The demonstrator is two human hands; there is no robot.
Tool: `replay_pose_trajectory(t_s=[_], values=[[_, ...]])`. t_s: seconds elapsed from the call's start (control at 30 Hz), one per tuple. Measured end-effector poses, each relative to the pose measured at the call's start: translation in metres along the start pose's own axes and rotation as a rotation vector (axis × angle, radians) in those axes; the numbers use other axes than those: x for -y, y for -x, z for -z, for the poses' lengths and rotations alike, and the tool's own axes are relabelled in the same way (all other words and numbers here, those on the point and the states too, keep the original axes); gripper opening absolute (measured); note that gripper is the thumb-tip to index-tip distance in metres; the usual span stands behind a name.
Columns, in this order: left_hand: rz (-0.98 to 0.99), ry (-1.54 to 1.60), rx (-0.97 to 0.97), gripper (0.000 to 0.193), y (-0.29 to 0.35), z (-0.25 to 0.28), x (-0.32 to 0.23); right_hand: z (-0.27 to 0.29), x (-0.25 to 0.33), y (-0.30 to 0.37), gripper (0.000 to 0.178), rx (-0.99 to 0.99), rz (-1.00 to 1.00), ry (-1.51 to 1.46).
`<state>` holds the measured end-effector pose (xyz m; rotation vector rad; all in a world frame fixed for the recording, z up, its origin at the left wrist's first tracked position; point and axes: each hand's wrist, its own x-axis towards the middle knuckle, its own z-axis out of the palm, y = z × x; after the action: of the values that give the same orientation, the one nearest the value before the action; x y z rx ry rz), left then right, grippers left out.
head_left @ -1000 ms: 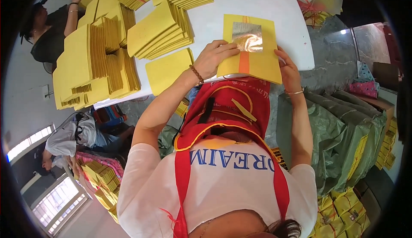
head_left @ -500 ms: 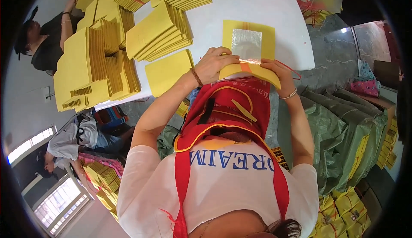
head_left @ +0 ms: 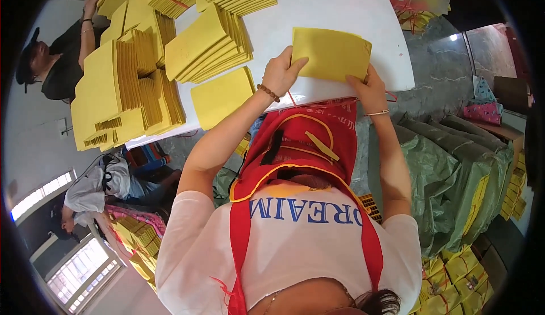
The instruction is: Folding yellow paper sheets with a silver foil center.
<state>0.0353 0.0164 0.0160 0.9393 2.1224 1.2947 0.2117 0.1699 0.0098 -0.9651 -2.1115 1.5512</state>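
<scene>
A folded yellow paper sheet (head_left: 331,53) is held up just above the near right part of the white table (head_left: 318,8). My left hand (head_left: 281,73) pinches its left edge, thumb on the near face. At the lower right corner, my right hand (head_left: 369,90) grips the same sheet between thumb and fingers. The face toward me is plain yellow; whatever lies inside the fold is hidden. A flat yellow folded paper (head_left: 222,96) rests at the table's near edge, left of my left wrist. Beyond it leans a fanned stack of yellow folded papers (head_left: 207,45).
More yellow paper stacks (head_left: 102,88) crowd the table's left side, some tied with red string. A co-worker's hand (head_left: 93,2) touches them at the far left. Another person (head_left: 93,184) is at the lower left. Green plastic-wrapped bundles (head_left: 448,173) stand to my right.
The yellow sheet was spread with a silver foil square showing; now it is folded over and the foil is hidden. Both hands have shifted to its sides and lifted it slightly.
</scene>
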Motion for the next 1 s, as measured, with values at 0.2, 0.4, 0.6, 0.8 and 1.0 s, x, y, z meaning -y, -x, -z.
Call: replay_pose_trajectory(t_s=[0.2, 0.4, 0.6, 0.8, 1.0], values=[[0.081, -0.193, 0.02, 0.032, -0.012, -0.003, -0.003, -0.001, 0.004, 0.002, 0.049, -0.057, 0.03, 0.116], [0.105, -0.248, -0.023, 0.032, -0.017, -0.003, -0.007, -0.004, 0.016, 0.004, 0.061, -0.146, 0.146, 0.323], [0.107, -0.276, -0.041, 0.035, -0.02, -0.004, -0.006, -0.003, -0.003, -0.007, 0.051, -0.133, 0.287, 0.211], [0.165, -0.258, 0.04, 0.032, -0.02, 0.003, -0.006, -0.002, -0.005, -0.009, 0.039, -0.031, 0.146, 0.174], [0.149, -0.064, -0.051, 0.033, -0.015, 0.003, -0.002, 0.001, 0.0, -0.011, 0.041, 0.009, 0.076, 0.212]])
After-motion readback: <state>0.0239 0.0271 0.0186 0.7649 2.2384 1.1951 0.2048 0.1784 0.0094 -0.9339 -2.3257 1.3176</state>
